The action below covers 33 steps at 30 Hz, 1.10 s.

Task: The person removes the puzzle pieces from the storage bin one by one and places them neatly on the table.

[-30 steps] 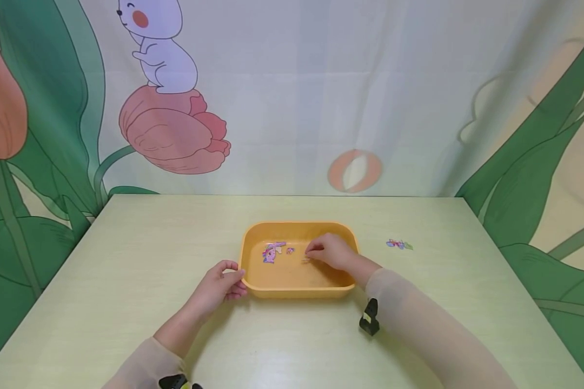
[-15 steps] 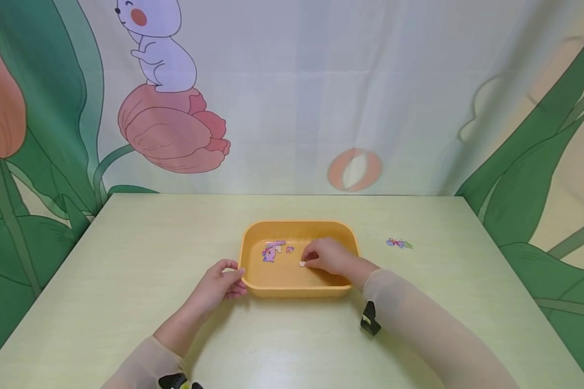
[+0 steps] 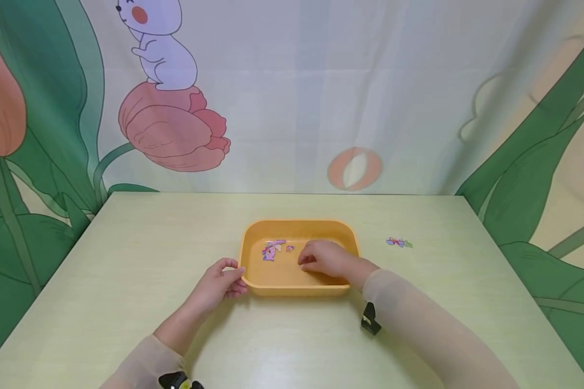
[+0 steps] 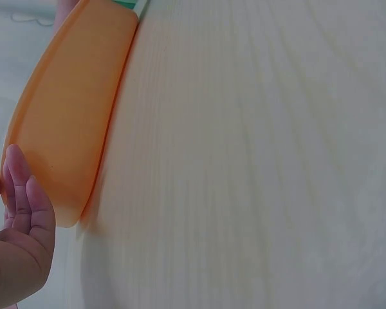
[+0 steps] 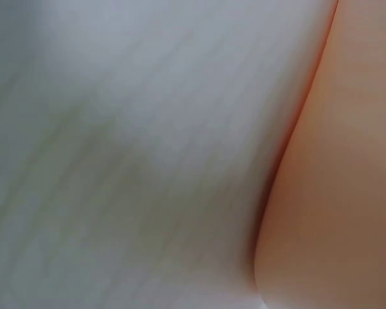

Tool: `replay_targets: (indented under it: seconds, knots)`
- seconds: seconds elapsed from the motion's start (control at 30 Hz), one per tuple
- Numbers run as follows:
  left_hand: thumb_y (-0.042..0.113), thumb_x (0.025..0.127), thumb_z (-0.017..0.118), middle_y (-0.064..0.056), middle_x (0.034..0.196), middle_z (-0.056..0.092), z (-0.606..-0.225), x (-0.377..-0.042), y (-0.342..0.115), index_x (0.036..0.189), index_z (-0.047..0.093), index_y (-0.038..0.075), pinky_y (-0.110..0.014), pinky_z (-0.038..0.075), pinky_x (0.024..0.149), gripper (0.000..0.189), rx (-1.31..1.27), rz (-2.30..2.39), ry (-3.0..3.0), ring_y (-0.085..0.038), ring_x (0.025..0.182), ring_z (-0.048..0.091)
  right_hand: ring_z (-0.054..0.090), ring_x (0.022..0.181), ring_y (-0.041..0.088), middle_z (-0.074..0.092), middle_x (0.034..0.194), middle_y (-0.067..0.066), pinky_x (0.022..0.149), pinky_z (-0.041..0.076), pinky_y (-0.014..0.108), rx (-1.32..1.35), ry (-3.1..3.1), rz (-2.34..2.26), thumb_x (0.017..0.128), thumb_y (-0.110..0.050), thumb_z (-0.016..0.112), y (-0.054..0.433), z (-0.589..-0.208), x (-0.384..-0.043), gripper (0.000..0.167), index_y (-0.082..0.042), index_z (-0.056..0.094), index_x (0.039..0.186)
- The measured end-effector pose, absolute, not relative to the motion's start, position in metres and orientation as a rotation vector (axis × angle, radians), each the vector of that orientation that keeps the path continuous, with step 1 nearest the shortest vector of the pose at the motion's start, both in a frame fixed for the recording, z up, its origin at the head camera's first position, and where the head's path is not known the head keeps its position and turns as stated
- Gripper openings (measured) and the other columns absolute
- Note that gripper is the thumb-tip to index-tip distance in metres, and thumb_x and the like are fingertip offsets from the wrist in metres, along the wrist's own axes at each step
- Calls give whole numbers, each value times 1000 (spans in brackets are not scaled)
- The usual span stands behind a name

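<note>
A shallow yellow tray [image 3: 297,291] stands on the table. My left hand [image 3: 218,284] grips its left rim, thumb at the edge and fingers along the outer wall; the left wrist view shows this hand [image 4: 26,232] against the tray's side [image 4: 77,96]. Inside the tray, my right hand [image 3: 328,258] reaches over the right rim with thumb and forefinger pinched low near the floor. The small pale piece at those fingertips is mostly hidden. Left of it lie a purple-pink cartoon piece [image 3: 269,253] and a tiny purple piece [image 3: 290,248]. Only the tray's outer wall [image 5: 334,193] fills the right wrist view's right side.
Right of the tray, a small colourful blue, pink and green flat piece [image 3: 398,242] lies on the pale wooden table [image 3: 292,340]. A printed curtain [image 3: 272,97] hangs behind the table's far edge.
My right hand has moved slightly left and nearer within the tray, its fingertips now covering the pale piece that showed half a second ago. The left hand keeps its hold on the rim.
</note>
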<state>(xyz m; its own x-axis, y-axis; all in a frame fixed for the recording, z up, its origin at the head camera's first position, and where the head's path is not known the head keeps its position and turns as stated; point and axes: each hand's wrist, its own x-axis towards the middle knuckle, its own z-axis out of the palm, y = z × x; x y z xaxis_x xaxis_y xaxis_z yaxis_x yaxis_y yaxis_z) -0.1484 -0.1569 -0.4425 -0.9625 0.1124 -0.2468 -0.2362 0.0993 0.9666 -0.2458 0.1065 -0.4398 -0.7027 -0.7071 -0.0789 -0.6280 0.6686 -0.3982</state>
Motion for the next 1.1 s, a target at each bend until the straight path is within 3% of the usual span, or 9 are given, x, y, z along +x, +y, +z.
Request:
replay_targets:
  seconds: [0.23, 0.4, 0.57, 0.77, 0.97, 1.1]
  knots:
    - [10, 96, 49, -5, 71, 62, -441, -148, -157, 106, 40, -2, -28, 51, 65, 19, -120, 1945, 2119, -16, 66, 62, 56, 78, 12, 64, 85, -4, 80, 47, 30, -960, 2747, -522, 87, -21, 66, 106, -440, -246, 10, -12, 72, 89]
    - [11, 96, 50, -5, 72, 62, -440, -148, -156, 107, 40, -1, -28, 51, 65, 20, -136, 1945, 2117, -16, 66, 62, 54, 71, 9, 66, 77, -4, 70, 47, 25, -872, 2702, -738, 88, -17, 65, 108, -441, -249, 10, -10, 71, 84]
    - [11, 96, 50, -6, 72, 62, -440, -147, -156, 107, 40, -1, -28, 52, 65, 19, -146, 1938, 2120, -17, 67, 63, 53, 62, 10, 64, 70, 1, 58, 46, 23, -621, 2524, -1051, 88, -13, 64, 112, -438, -253, 12, -4, 71, 84]
    - [10, 95, 50, -5, 71, 61, -439, -147, -156, 107, 41, -2, -30, 52, 66, 19, -145, 1940, 2139, -17, 66, 63, 55, 57, 10, 64, 68, 5, 56, 50, 26, -434, 2440, -1184, 88, -15, 65, 115, -429, -252, 15, -2, 72, 87]
    - [10, 95, 51, -6, 72, 61, -442, -148, -155, 107, 42, -2, -30, 52, 67, 19, -160, 1940, 2129, -18, 67, 63, 58, 60, 11, 67, 79, 15, 61, 53, 30, -385, 2395, -1269, 88, -11, 64, 122, -418, -249, 14, 2, 71, 89]
    - [10, 95, 51, -6, 71, 62, -441, -148, -154, 107, 42, -2, -30, 52, 66, 19, -159, 1950, 2138, -19, 67, 63, 58, 64, 12, 68, 86, 14, 63, 53, 29, -359, 2413, -1264, 89, -12, 62, 129, -410, -250, 15, -1, 71, 93]
